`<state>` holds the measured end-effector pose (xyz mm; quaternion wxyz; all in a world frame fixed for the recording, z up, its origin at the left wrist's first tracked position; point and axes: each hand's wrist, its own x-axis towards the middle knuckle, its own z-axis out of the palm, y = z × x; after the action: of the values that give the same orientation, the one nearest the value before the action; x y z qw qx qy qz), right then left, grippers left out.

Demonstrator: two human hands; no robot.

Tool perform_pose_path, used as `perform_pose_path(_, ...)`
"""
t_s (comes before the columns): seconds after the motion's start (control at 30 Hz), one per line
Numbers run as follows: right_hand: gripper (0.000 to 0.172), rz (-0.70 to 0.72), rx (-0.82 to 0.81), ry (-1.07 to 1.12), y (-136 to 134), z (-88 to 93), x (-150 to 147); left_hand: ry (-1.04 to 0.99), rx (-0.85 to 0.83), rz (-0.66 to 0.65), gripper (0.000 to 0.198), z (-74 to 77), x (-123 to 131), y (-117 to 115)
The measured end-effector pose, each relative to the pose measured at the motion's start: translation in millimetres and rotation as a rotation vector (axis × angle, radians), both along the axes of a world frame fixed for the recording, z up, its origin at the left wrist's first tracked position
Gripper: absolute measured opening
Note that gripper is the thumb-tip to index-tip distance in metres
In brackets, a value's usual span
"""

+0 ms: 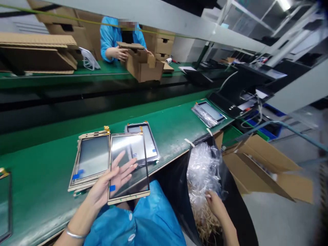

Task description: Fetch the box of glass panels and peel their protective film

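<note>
My left hand [104, 184] supports a transparent touch-screen glass panel [138, 182] from beneath, its spread fingers showing through the glass. The panel has a dark border, a pale lower edge, a blue tab and an orange connector at the top. To its left lies a stack of similar panels [93, 153] on the green bench. Partly behind the held panel is another framed panel [148, 140] in clear wrapping. My right hand [215, 203] is down in a black bag [176, 186], fingers closed at crumpled clear plastic film [203, 167]; what exactly they pinch is small.
Wrapped panels [207, 114] lie farther right on the green bench [174, 124]; another panel [5, 205] is at the left edge. Shredded straw-coloured filler [202, 222] fills the bag's bottom. An open carton [263, 167] stands right. Across the bench, a person in blue handles a cardboard box [150, 71].
</note>
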<state>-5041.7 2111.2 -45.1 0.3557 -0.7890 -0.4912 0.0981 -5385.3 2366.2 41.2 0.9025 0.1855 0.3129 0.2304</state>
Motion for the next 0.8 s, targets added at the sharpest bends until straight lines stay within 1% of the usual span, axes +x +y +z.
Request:
perform_pose_path(0.03, 0.039, -0.015, -0.001, -0.027, 11, -0.4, -10, -0.027, 0.022, 0.006, 0.062, 0.6, 1, -2)
perform_pose_path(0.07, 0.034, -0.029, 0.005, -0.036, 24, 4.3, -21, -0.050, 0.048, 0.019, 0.063, 1.6, 2, -4)
perform_pose_path(0.1, 0.029, -0.027, 0.018, -0.014, 39, 13.1, -34, -0.070, 0.074, 0.037, 0.064, 2.9, 3, -6)
perform_pose_path(0.13, 0.025, 0.004, 0.026, 0.044, 56, 24.7, -48, -0.084, 0.099, 0.055, 0.065, 4.3, 4, -8)
perform_pose_path(0.17, 0.023, 0.073, 0.036, 0.139, 72, 37.6, -63, -0.093, 0.124, 0.076, 0.066, 5.9, 5, -10)
perform_pose_path(0.23, 0.020, 0.257, 0.044, 0.346, 101, 61.6, -97, -0.096, 0.171, 0.128, 0.066, 9.1, 4, -16)
perform_pose_path(0.3, 0.016, 0.386, 0.080, 0.443, 121, 76.4, -129, -0.094, 0.213, 0.187, 0.064, 12.4, 0, -22)
perform_pose_path(0.33, 0.014, 0.415, 0.107, 0.456, 128, 79.6, -141, -0.092, 0.229, 0.216, 0.062, 14.2, -2, -25)
perform_pose_path(0.4, 0.011, 0.417, 0.159, 0.457, 134, 80.0, -158, -0.090, 0.253, 0.263, 0.061, 17.9, -7, -30)
perform_pose_path(0.47, 0.009, 0.411, 0.181, 0.458, 137, 77.1, -165, -0.091, 0.269, 0.296, 0.059, 21.5, -11, -34)
perform_pose_path(0.57, 0.006, 0.427, 0.193, 0.447, 140, 75.2, -167, -0.102, 0.291, 0.321, 0.057, 24.9, -13, -37)
perform_pose_path(0.63, 0.008, 0.442, 0.193, 0.416, 141, 76.7, -166, -0.118, 0.307, 0.322, 0.056, 25.4, -13, -38)
perform_pose_path(0.73, 0.013, 0.484, 0.180, 0.347, 140, 82.1, -167, -0.121, 0.340, 0.326, 0.053, 23.7, -13, -37)
perform_pose_path(0.8, 0.014, 0.554, 0.160, 0.303, 141, 89.1, -170, -0.062, 0.382, 0.344, 0.050, 20.4, -13, -36)
